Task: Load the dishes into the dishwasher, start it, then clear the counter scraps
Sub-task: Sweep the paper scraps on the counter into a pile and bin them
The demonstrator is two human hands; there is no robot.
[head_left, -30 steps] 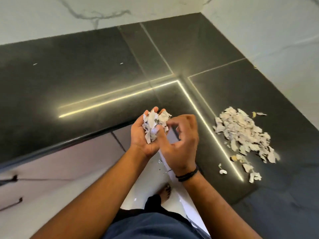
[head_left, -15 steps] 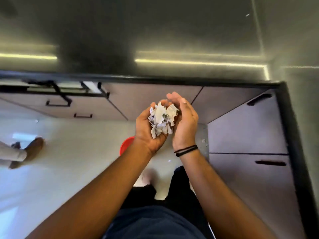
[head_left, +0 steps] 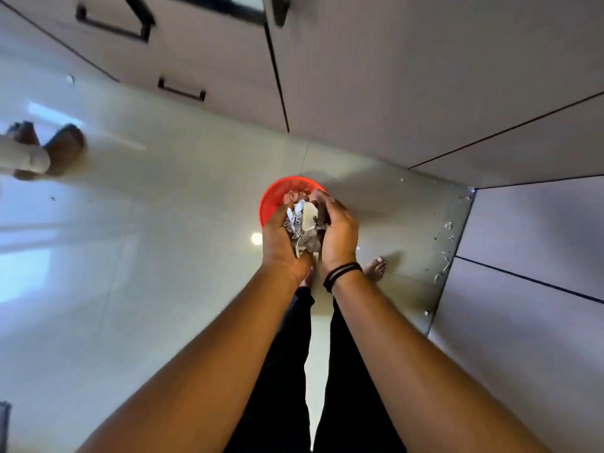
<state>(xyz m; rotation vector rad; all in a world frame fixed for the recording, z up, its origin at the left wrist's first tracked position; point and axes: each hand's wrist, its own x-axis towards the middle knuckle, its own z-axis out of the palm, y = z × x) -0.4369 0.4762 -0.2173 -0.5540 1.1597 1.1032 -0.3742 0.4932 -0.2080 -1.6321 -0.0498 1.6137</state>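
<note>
A bunch of white paper-like scraps [head_left: 304, 225] sits cupped between both palms. My left hand [head_left: 281, 243] holds the scraps from the left and below. My right hand [head_left: 338, 235], with a black band on its wrist, closes against them from the right. Both hands hover directly over a red bin [head_left: 273, 199] standing on the pale floor; the hands hide most of its opening. A few scraps show inside the bin's far rim.
Grey cabinet fronts [head_left: 359, 76] with black handles fill the top and right. Small scraps [head_left: 447, 225] lie on the floor along the right cabinet base. Another person's feet [head_left: 42, 148] stand at the left. My own foot [head_left: 376, 268] shows below my right wrist.
The view has swung from the black counter down to the floor. My hands carried the scraps away from the counter and lowered them over the red bin.
</note>
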